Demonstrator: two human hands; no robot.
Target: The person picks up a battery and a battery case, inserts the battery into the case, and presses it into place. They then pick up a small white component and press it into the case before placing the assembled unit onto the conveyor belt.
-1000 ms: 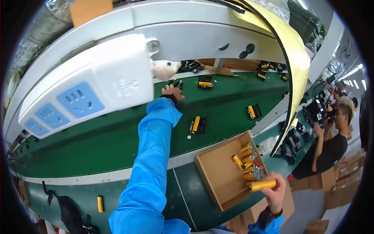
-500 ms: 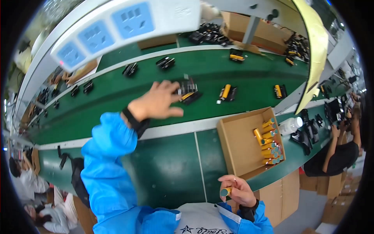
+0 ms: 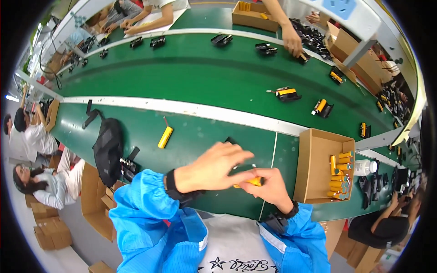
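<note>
Yellow cell (image 3: 249, 182) sits pinched in the right hand (image 3: 269, 187), the open left hand (image 3: 213, 166) touching it.

A factory assembly line. A long green conveyor belt (image 3: 205, 73) carries black battery holders (image 3: 287, 94), and seated workers (image 3: 34, 136) line it. Cardboard boxes (image 3: 318, 173) hold yellow cells.

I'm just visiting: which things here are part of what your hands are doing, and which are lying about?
In hand:
- left hand
- right hand
- yellow cylindrical cell
- small black part

Lying about:
- loose yellow cell
- black bag
- open cardboard box
</note>
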